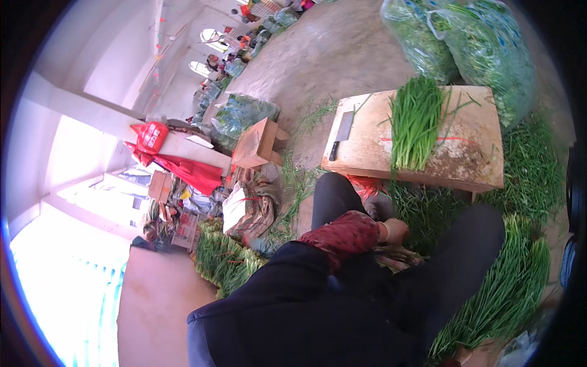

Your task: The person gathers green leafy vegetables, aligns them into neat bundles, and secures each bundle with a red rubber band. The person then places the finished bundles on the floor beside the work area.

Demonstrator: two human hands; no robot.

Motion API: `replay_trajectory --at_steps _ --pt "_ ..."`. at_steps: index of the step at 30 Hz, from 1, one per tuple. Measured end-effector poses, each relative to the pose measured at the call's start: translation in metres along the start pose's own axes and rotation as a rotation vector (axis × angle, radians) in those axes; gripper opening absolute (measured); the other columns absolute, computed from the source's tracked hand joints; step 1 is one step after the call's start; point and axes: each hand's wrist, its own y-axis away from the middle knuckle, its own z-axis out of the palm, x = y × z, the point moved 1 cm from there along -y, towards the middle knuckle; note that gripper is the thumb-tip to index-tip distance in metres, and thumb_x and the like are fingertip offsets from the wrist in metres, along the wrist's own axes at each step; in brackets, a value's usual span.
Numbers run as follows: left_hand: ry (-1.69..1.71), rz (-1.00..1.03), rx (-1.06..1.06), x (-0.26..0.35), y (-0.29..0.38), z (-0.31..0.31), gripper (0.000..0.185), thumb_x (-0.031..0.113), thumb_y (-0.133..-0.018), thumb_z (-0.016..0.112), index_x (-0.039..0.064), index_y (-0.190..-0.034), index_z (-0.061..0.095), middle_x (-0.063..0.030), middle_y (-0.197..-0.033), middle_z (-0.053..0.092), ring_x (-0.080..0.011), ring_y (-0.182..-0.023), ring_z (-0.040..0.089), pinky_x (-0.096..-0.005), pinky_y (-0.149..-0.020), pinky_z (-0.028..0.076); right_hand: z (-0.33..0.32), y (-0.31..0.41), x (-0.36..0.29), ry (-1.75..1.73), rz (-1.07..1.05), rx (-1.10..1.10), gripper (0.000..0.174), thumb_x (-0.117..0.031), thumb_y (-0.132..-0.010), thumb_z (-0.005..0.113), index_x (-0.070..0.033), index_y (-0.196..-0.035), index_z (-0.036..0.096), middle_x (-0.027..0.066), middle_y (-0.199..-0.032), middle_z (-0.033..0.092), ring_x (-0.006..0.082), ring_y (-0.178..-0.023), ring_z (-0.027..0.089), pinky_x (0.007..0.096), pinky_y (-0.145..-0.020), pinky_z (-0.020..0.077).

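Note:
My left hand, in a pale glove below a dark red patterned sleeve, is between my knees; whether its fingers grip anything is unclear. In front of it stands a low wooden table. A bunch of green chives or similar stalks lies on the tabletop across a thin red tie. Left of the bunch rests a cleaver with a black handle. Red strips hang under the near edge. At the bottom edge, beside a large pile of long green stalks, a dark red patch may be my right sleeve; the right hand cannot be made out.
Filled plastic bags of greens stand behind the table. Loose greens cover the floor at right. A small wooden stool, bundled stalks and a red cloth are at left. People sit among bags in the distance.

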Motion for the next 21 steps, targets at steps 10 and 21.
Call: replay_trajectory --at_steps 10,21 --pt "0.017 -0.025 0.035 0.0 0.001 -0.006 0.028 0.022 -0.08 0.075 0.008 -0.103 0.082 -0.0186 -0.102 0.079 -0.0401 -0.1 0.075 -0.0509 -0.085 0.059 -0.011 -0.045 -0.074 0.15 -0.063 -0.071 0.116 -0.011 -0.065 0.093 -0.008 -0.165 0.034 0.0217 -0.136 0.067 0.0333 -0.119 0.066 0.0427 -0.105 0.0526" --pt "0.038 -0.065 -0.053 -0.002 -0.001 -0.018 0.029 0.029 -0.087 0.077 0.005 -0.104 0.082 -0.0209 -0.106 0.078 -0.0397 -0.101 0.076 -0.0515 -0.083 0.061 -0.084 -0.056 -0.16 0.297 -0.096 -0.298 0.107 -0.006 -0.064 0.091 -0.004 -0.16 0.044 0.0182 -0.124 0.073 0.0314 -0.11 0.07 0.0416 -0.1 0.0547"
